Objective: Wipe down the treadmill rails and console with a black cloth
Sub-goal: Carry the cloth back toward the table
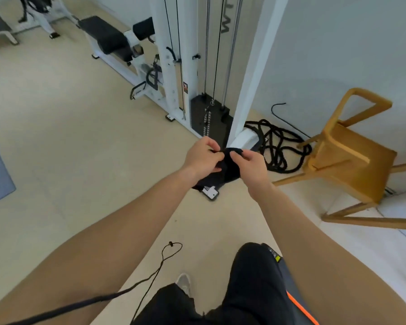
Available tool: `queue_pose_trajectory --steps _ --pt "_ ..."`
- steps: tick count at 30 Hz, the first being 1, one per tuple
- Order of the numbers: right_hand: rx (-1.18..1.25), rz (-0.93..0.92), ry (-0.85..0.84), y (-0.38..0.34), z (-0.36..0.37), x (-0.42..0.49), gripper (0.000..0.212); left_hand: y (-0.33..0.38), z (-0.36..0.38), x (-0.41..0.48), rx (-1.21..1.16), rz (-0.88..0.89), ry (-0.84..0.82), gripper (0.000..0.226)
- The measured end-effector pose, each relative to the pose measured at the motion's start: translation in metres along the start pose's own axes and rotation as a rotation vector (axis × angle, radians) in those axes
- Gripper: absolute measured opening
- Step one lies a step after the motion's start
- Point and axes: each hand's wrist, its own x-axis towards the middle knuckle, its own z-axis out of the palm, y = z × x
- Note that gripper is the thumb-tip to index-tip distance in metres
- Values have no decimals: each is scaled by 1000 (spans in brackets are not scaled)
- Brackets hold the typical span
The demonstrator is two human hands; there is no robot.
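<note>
A black cloth (230,167) hangs bunched between both of my hands at mid-frame, above the beige floor. My left hand (203,159) pinches its upper left edge with thumb and fingers. My right hand (249,164) grips the upper right edge. A white label (210,191) dangles from the cloth's lower end. No treadmill, rail or console is in view.
A white cable weight machine (185,66) with a black weight stack (209,118) stands straight ahead. A coiled black rope (279,146) lies at its base. A wooden chair (347,156) stands at the right by the wall. A padded bench (106,36) is at the back left.
</note>
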Motion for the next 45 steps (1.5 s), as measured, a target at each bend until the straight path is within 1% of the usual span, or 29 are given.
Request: queue_pose_trajectory --steps 2,4,6,7,9,13,17,19,21,23,25,27,30,32,33,35,36,38,40,42,43,45 --pt "37 -12 8 -13 3 9 19 19 -5 13 -9 52 -8 7" --pt "72 -27 14 -26 2 18 20 38 -6 25 -91 41 -57 13" --pt "124 -39 27 -34 -10 31 23 52 -3 40 -169 16 -158 20" --pt "150 -41 21 -36 -15 34 24 56 -2 45 -166 30 -214 22" --pt "185 -27 17 -40 -30 42 27 64 8 58 -103 81 -288 22" --pt "198 -19 6 -41 -77 70 30 92 56 92 71 194 -300 16" --pt "133 -98 13 -39 -139 98 22 124 123 123 227 284 -346 12" --pt "69 -123 71 -36 -175 109 18 136 162 137 309 339 -373 13" --pt "43 -113 133 -32 -214 121 24 145 203 154 416 428 -400 21" --pt "63 -53 184 -29 -254 132 31 151 241 171 458 469 -457 30" --pt "159 21 237 -23 -293 143 35 157 280 190 467 491 -549 37" --pt "228 93 317 -19 -328 153 32 162 318 210 516 518 -643 39" --pt "264 163 488 -16 -371 168 24 171 375 243 641 561 -798 43" --pt "272 197 608 -13 -400 181 27 177 411 263 724 619 -915 50" --pt "296 219 661 -11 -415 186 27 181 428 273 758 641 -973 50" --pt "346 249 741 -5 -445 196 11 189 462 292 836 680 -1056 41" --pt "363 256 761 -2 -459 200 10 193 476 298 888 705 -1083 36" --pt "368 287 808 4 -488 202 10 204 505 306 952 778 -1139 36" --pt "402 318 886 15 -513 197 12 220 530 305 907 856 -1174 27" --pt "432 346 986 26 -535 187 8 238 553 296 779 890 -1216 22" --pt "449 341 1022 32 -545 180 14 247 565 288 720 884 -1244 20" --pt "445 334 1055 43 -562 163 33 263 592 267 631 874 -1312 18"
